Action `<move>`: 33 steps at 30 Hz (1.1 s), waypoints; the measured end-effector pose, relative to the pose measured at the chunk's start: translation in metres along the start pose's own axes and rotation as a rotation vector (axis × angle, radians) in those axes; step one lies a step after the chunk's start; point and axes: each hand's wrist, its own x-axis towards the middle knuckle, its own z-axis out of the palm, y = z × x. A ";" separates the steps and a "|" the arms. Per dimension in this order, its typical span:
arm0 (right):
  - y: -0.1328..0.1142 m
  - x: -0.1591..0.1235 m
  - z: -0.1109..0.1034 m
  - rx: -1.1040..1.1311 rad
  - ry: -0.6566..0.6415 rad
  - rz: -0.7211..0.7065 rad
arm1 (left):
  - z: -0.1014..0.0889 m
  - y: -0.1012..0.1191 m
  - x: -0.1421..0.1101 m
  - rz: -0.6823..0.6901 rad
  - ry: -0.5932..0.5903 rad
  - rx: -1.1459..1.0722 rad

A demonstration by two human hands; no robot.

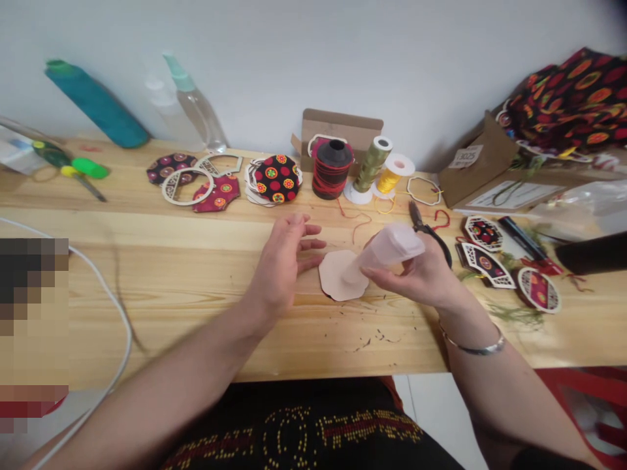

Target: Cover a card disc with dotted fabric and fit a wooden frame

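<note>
My right hand (pixel 425 273) grips a translucent white squeeze bottle (pixel 392 247), tilted with its lower end down over a pale flat piece with scalloped corners (pixel 332 273). The bottle's lower end is blurred, so I cannot tell whether it touches the piece. A thin dark edge shows beneath this piece on the wooden table. My left hand (pixel 281 261) is open to the left of the piece, its fingers apart and holding nothing. Dark-handled scissors (pixel 434 238) lie just behind my right hand.
Behind are a red thread cone (pixel 332 173), green spool (pixel 373 166), yellow spool (pixel 390 177) and patterned fabric pieces (pixel 278 179). A cardboard box (pixel 482 166) and several framed ornaments (pixel 539 289) are at right. A white cable (pixel 110 297) crosses the left side.
</note>
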 end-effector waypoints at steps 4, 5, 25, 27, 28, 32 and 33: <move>0.005 0.000 0.002 0.089 0.189 0.092 | 0.000 0.000 0.001 0.005 0.008 0.000; 0.006 0.001 0.001 0.152 0.263 0.130 | 0.000 -0.001 0.002 0.010 0.009 0.001; -0.005 0.056 -0.097 -0.900 0.304 0.409 | -0.007 -0.001 0.006 0.064 0.044 0.054; -0.006 0.068 -0.101 -1.252 0.168 0.478 | -0.008 -0.003 0.008 0.066 0.049 0.065; -0.006 0.074 -0.101 -1.369 0.102 0.487 | -0.009 -0.004 0.009 0.070 0.052 0.071; 0.003 0.097 -0.100 -1.553 -0.062 0.460 | -0.011 -0.006 0.010 0.085 0.053 0.088; 0.007 0.102 -0.100 -1.560 -0.085 0.449 | -0.011 -0.006 0.010 0.084 0.053 0.090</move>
